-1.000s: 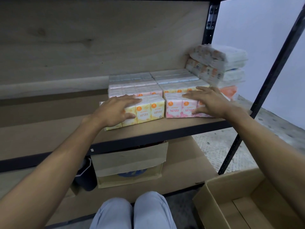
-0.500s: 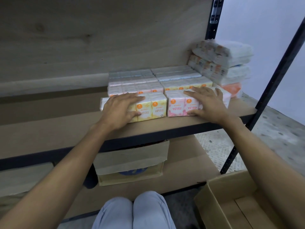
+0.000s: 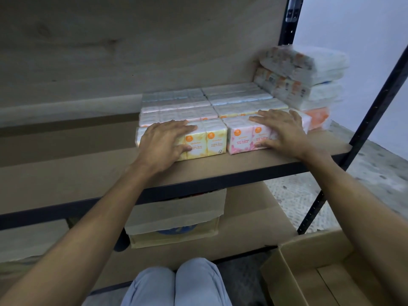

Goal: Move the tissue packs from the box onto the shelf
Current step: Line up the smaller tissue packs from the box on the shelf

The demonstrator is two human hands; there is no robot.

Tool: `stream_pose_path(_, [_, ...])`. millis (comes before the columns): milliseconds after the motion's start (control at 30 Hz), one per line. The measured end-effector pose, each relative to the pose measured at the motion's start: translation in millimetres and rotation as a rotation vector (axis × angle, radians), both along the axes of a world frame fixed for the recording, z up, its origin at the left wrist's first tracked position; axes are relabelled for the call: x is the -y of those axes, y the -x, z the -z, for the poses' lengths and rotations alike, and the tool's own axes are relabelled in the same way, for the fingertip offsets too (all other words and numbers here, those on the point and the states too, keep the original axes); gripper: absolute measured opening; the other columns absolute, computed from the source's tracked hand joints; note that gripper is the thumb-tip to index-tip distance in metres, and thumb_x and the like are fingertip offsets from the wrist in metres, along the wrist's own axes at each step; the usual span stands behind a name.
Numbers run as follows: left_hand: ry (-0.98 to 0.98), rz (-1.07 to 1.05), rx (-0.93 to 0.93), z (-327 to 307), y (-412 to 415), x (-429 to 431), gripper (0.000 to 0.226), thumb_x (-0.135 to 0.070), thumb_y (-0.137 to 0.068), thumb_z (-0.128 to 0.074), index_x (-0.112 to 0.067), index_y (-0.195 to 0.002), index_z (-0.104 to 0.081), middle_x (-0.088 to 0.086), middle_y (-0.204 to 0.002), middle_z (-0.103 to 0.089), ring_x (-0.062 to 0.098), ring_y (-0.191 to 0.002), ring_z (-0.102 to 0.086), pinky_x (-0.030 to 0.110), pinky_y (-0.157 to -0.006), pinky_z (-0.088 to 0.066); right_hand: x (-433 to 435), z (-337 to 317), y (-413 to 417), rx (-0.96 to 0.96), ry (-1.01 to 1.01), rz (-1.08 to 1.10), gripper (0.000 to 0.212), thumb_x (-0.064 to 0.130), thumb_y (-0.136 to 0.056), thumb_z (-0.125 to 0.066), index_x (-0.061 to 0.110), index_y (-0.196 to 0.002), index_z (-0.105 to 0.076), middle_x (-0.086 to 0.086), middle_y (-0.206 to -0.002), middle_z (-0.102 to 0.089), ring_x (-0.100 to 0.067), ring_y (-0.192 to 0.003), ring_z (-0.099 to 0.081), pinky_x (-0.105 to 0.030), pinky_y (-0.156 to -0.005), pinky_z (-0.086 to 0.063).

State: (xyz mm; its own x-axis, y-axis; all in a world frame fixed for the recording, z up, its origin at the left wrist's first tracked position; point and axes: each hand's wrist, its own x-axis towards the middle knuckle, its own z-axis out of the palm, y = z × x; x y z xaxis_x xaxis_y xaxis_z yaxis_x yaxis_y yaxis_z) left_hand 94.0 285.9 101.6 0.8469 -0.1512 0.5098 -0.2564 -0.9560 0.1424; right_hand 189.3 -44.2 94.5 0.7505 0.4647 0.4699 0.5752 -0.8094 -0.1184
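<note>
The left hand (image 3: 163,143) lay flat on the yellow tissue pack (image 3: 208,141), fingers straight across its top, thumb against its front face; nothing was gripped. The right hand (image 3: 284,131) lay likewise on the pink tissue pack (image 3: 239,139), fingers spread and extended over the top, thumb low at the front; nothing was gripped. Both packs stood side by side, touching, at the front of the shelf (image 3: 265,161); further rows of packs (image 3: 198,103) sat directly behind them, reaching to the back board. A leaning stack of wrapped packs (image 3: 309,78) stood at the right end of the shelf, beside the black upright (image 3: 289,21). The cardboard box (image 3: 309,253) stood open on the floor at lower right; its visible floor showed no packs. A second carton (image 3: 176,217) sat on the lower shelf; the person's knees (image 3: 176,283) showed at the bottom edge.
</note>
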Motion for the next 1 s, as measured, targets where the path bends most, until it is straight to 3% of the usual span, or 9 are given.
stream_pose_path(400, [-0.005,-0.006,0.035,0.6,-7.5,-1.2,0.053,-0.043,-0.081,-0.07,-0.04,-0.132,-0.054,-0.012,-0.141,-0.052,0.012,-0.133,-0.045,0.041,-0.11,-0.033,1.2,4.0,-14.3,0.026,-0.014,-0.043,0.075,0.051,-0.073,-0.073,0.041,-0.14,-0.041,0.001,-0.15,-0.04,-0.025,-0.14,-0.032,-0.055,-0.113,-0.008])
stream_pose_path(1000, [-0.033,-0.031,0.044,5.7,-5.0,2.1,0.053,-0.046,-0.085,-0.066,-0.04,-0.135,-0.05,-0.012,-0.143,-0.049,0.015,-0.136,-0.042,0.041,-0.113,-0.027,-1.4,3.7,-17.2,0.045,-0.013,-0.02,0.077,0.052,-0.071,-0.073,0.041,-0.14,-0.041,0.002,-0.149,-0.043,-0.023,-0.139,-0.033,-0.054,-0.113,-0.01])
